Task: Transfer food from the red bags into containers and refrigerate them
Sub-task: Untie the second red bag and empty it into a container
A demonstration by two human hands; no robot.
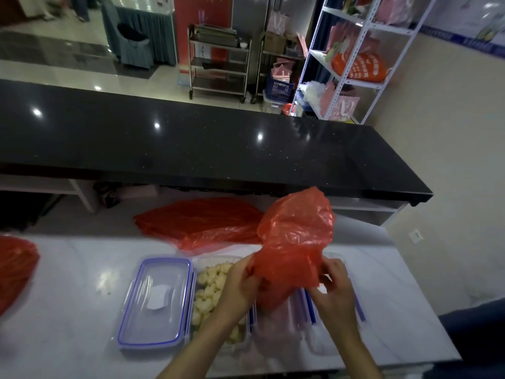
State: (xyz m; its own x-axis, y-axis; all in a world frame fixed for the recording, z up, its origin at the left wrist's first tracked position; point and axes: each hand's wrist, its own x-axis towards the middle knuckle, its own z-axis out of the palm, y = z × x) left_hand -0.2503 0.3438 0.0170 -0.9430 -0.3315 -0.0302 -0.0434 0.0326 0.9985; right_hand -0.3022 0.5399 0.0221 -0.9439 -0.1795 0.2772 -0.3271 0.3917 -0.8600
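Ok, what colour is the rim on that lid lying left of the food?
Blue, on the clear lid; head view.

On the near worktop we see a lid lying at left, just beside an open container holding food pieces, with further containers to its right. Above these containers, we find both hands holding a bag. Behind it lies another bag; a third bag sits at far left, before the raised counter.
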